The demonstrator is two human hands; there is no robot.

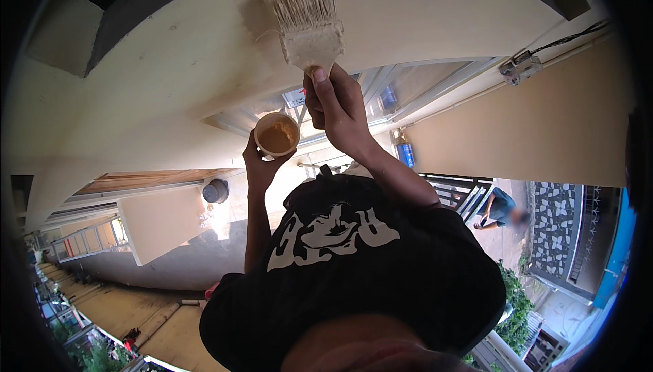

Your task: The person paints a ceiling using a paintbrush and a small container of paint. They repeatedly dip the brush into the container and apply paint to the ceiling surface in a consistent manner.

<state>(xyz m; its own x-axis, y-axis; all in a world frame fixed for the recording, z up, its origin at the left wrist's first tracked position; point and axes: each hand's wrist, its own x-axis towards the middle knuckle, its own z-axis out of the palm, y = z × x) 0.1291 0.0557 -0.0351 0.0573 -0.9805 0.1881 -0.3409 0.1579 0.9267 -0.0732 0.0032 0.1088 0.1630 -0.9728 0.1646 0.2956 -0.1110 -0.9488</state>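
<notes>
My right hand (337, 103) is closed round the handle of a wide paintbrush (311, 42), raised with its bristles pointing up. Tan, dried-looking paint coats the brush's body and bristles. Close behind the bristles lies a cream painted surface (204, 52); whether they touch it I cannot tell. Lower and to the left, my left hand (258, 166) grips a pale round cup (258, 131) from the side and below. Inside the cup is tan-brown paint (277, 138), with smears along the inner wall.
A glazed window frame (425, 89) lies behind my right hand, and a small box with cables (521, 68) is fixed at upper right. Below are a dark bucket (215, 191), a ladder (88, 241) at left, a dark railing (457, 188) and another person (502, 208) at right.
</notes>
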